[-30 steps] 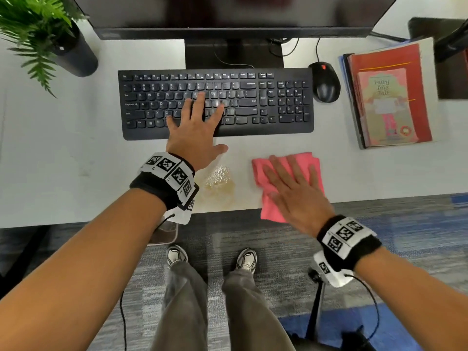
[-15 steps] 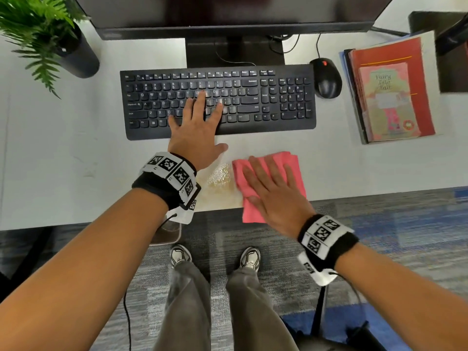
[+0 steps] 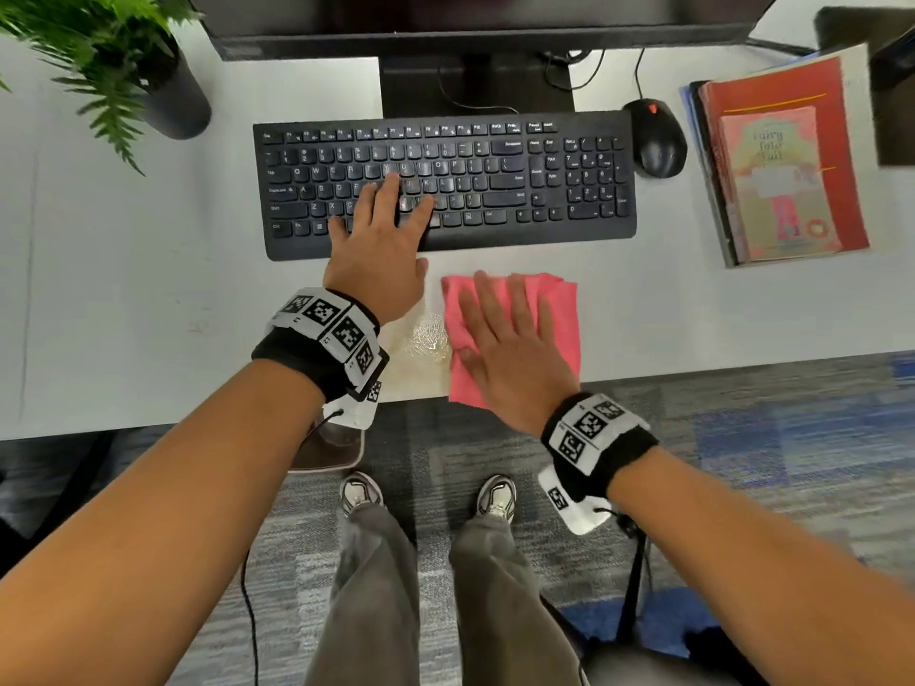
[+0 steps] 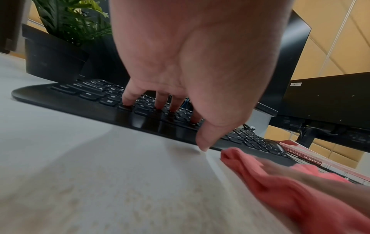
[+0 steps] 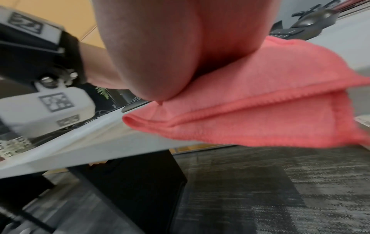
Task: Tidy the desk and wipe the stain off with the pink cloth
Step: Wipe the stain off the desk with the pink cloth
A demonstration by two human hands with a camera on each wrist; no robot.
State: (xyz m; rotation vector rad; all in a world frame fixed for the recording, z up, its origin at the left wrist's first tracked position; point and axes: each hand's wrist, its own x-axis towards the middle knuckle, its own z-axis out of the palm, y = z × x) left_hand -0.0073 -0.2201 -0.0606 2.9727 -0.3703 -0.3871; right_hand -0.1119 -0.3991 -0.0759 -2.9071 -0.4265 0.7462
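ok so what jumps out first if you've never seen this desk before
The pink cloth at the desk's near edge, pressed flat under the right hand. Just left of it lies a wet yellowish stain; the left hand rests on the black keyboard behind.

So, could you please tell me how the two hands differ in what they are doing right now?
The left hand rests its spread fingers on the black keyboard; the right hand lies flat on the pink cloth. The left hand sits farther back on the desk; the right hand is at its front edge, beside the stain. Both are open, gripping nothing.
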